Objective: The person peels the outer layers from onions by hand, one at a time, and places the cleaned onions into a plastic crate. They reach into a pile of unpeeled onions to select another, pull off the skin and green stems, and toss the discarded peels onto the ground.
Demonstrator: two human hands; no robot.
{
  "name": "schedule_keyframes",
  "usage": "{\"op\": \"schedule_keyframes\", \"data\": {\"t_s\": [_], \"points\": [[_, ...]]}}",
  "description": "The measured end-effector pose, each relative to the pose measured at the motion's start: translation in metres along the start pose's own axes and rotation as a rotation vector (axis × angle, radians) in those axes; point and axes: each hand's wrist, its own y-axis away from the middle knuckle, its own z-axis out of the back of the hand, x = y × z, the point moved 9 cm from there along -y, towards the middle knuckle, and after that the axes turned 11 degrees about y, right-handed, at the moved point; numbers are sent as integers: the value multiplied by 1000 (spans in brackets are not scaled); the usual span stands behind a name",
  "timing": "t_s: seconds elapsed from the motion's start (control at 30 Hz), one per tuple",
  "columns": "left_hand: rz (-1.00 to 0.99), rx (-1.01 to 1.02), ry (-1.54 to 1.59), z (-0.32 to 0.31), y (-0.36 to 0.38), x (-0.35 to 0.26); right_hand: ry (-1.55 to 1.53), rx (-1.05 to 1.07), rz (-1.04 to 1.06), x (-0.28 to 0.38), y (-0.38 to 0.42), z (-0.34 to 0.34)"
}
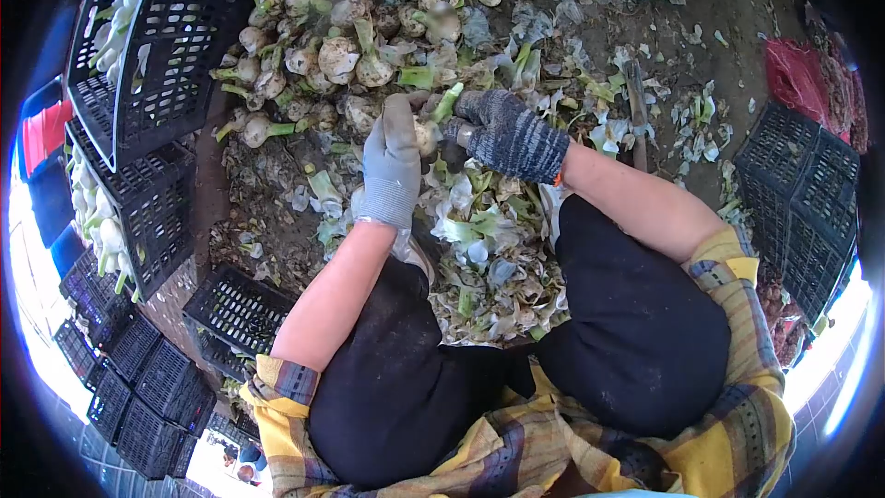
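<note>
My left hand [394,161], in a pale grey knit glove, closes round an onion-like bulb [427,136] with a cut green stem pointing up and right. My right hand [512,134], in a dark speckled glove, is at the bulb's right side, fingers bent round a small tool [464,136] that is mostly hidden. Its blade cannot be made out. A heap of dirty bulbs with green stems [338,59] lies just beyond my hands. Below them, between my legs, is a pile of peeled skins and leaf scraps [498,263].
Black crates holding white bulbs [168,46] stand at the left, with more black crates [166,378] below. Stacked black crates [797,189] and a red net bag [795,77] are at the right. A wooden stick [635,101] lies right of the scraps.
</note>
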Motion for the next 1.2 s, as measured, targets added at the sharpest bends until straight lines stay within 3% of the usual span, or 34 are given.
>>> {"op": "schedule_keyframes", "data": {"t_s": [0.07, 0.17, 0.27, 0.33, 0.4, 0.5, 0.6, 0.73, 0.87, 0.9, 0.93, 1.0, 1.07, 1.17, 1.2], "points": [[114, -13, 40, -1, 2, 2, 38, 65, -76, -4, 0, -3], [392, -6, 173, -11, 11, 9, -199, 37, -135, 6, 3, 4], [400, 94, 149, -14, 10, 16, -214, -65, -215, -11, 1, 0], [-87, 19, -110, -13, 0, -3, 0, -73, -256, -22, 2, 7], [-175, -11, -152, -9, 1, 1, 149, -106, -260, -32, 1, 8], [261, -14, 149, -13, 8, 4, 15, -156, -274, -27, 2, 13], [475, 70, 436, -10, 8, 37, -49, -137, -314, -26, 3, 14], [188, 79, 168, -17, 9, 9, -72, -172, -322, -35, 5, 9], [358, 60, 275, -19, 11, 20, 81, -127, -191, -29, 0, 12], [419, 76, 370, -20, 11, 22, -89, -124, -344, -35, 6, 13], [479, 93, 466, -23, 12, 25, -8, -109, -303, -35, 4, 13], [423, 47, 363, -19, 10, 24, 150, -82, -223, -37, 1, 8], [366, -12, 196, -17, 12, 13, 42, -121, -285, -37, 4, 9], [317, 16, 223, -18, 11, 11, -30, -131, -226, -40, 3, 8], [402, 27, 338, -18, 12, 17, -174, -84, -245, -44, 5, 2]]}}
